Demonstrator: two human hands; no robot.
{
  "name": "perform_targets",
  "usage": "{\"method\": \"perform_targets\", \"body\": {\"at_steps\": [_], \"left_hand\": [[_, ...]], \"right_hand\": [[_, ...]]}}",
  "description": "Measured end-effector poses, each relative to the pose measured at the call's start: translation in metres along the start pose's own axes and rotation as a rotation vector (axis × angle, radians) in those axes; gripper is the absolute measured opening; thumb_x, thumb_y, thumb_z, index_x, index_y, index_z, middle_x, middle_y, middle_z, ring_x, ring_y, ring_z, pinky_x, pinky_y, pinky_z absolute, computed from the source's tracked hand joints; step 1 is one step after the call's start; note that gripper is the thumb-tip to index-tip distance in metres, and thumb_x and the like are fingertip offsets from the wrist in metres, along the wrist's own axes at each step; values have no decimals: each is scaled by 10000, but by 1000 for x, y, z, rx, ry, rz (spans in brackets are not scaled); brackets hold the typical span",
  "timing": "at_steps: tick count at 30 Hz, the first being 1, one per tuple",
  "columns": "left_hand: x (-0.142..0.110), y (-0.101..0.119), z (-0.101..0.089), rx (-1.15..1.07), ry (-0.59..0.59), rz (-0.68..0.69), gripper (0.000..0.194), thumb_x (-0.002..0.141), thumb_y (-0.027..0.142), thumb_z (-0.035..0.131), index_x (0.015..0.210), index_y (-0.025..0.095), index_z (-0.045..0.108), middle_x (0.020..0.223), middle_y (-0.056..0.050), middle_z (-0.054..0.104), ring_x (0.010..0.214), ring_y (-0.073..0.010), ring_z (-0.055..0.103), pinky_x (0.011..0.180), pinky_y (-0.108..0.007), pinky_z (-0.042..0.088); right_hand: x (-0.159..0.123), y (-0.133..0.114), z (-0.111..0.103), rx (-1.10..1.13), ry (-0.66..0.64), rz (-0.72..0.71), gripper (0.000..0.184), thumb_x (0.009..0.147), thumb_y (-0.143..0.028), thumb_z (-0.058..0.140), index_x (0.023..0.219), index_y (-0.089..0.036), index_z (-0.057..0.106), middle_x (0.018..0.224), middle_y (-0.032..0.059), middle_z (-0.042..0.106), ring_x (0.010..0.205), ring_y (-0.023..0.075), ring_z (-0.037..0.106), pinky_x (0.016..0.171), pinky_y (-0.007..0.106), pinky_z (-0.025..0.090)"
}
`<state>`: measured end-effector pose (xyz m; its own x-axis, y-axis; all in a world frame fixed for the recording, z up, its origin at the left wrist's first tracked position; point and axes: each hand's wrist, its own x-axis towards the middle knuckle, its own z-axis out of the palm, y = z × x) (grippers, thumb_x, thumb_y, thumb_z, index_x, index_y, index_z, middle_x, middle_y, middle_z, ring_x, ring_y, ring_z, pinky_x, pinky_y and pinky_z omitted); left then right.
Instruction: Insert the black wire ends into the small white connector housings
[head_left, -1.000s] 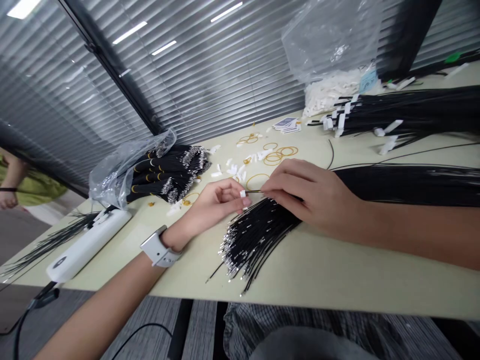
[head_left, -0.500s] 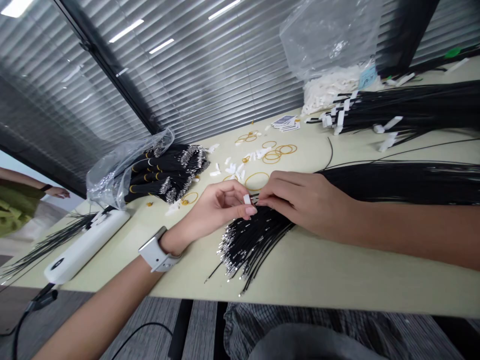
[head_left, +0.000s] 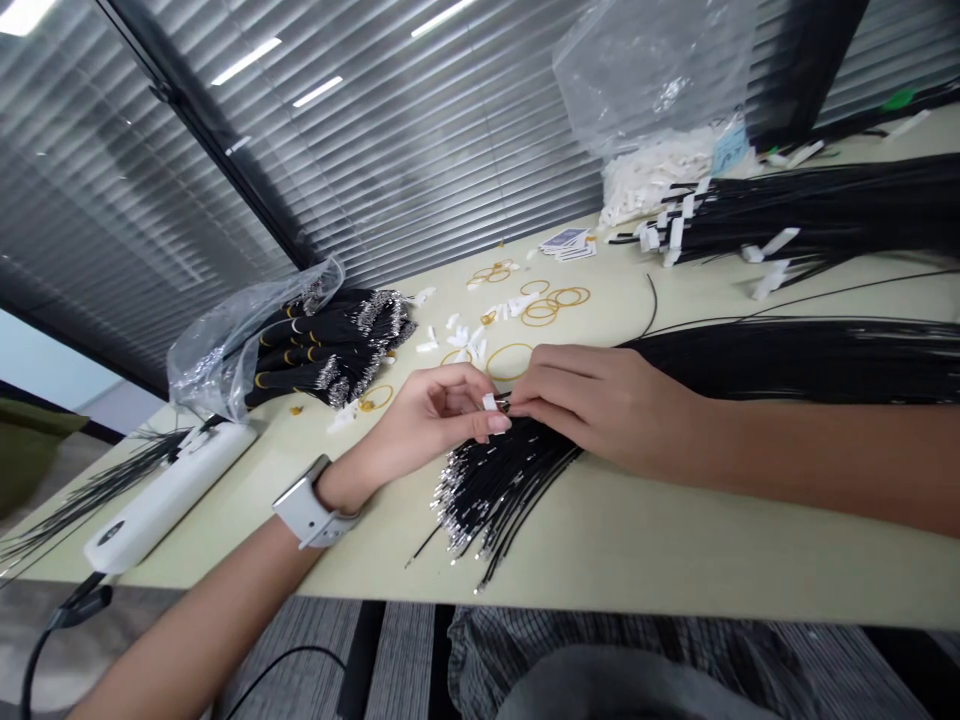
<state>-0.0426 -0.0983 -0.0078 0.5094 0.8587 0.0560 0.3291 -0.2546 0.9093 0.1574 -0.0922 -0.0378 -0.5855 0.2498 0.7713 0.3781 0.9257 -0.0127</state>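
Observation:
Between the thumb and fingers of my left hand [head_left: 431, 418] is a small white plastic connector housing [head_left: 490, 402]. My right hand [head_left: 611, 405] pinches the end of a thin black wire right beside it. The fingertips nearly meet, and whether the wire's tip sits inside the housing cannot be made out. Beneath both hands a thick bundle of black wires [head_left: 499, 480] fans out, with silvery metal terminals at its ends. The bundle's long part [head_left: 787, 360] runs off to the right behind my right forearm.
Loose white housings [head_left: 469, 342] and yellow rubber bands [head_left: 551, 305] lie behind my hands. At left are a bag of banded wires [head_left: 300, 350] and a white power strip [head_left: 169, 500]. Back right hold a bag of white pieces [head_left: 652, 180] and wires with white connectors [head_left: 825, 205].
Both hands keep nearly the same pose, with the housing and wire end still close together. The view has shifted slightly. At the far left, another person's arm has gone out of view.

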Motion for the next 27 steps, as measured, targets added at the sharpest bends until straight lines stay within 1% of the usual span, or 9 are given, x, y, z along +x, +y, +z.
{"method": "perform_targets", "body": {"at_steps": [4,11,17,23,27], "left_hand": [[0,1,0,17,2,-12,182,658,140,711,741,116,550,595,13,594,510,-53,524,484,-147,423],[0,1,1,29,0,-9,180,662,152,715,759,120,566,599,23,582,512,-41,519,488,-131,430],[0,0,1,57,-4,15,194,655,212,728,741,118,583,602,11,592,518,-55,531,495,-153,438],[-1,3,2,76,-30,38,130,664,167,716,728,123,610,632,-8,639,567,-70,575,529,-158,446],[-1,4,4,77,-49,37,140,652,173,725,696,126,601,618,-5,642,573,-77,589,533,-161,446]], "right_hand": [[-1,1,0,6,22,-27,239,885,-152,417,787,-84,624,713,65,549,662,113,511,590,235,415],[-2,0,1,12,5,-49,223,876,-134,425,789,-82,623,715,64,547,659,111,504,597,235,419],[-1,0,0,33,4,-56,209,881,-151,423,811,-89,611,725,61,547,656,106,499,589,226,413],[2,-1,-2,105,-18,-57,174,867,-132,447,847,-91,615,720,48,540,657,101,492,592,215,405],[3,0,-2,167,-42,-57,172,868,-119,436,835,-100,603,731,38,547,671,90,490,608,199,399]]}}
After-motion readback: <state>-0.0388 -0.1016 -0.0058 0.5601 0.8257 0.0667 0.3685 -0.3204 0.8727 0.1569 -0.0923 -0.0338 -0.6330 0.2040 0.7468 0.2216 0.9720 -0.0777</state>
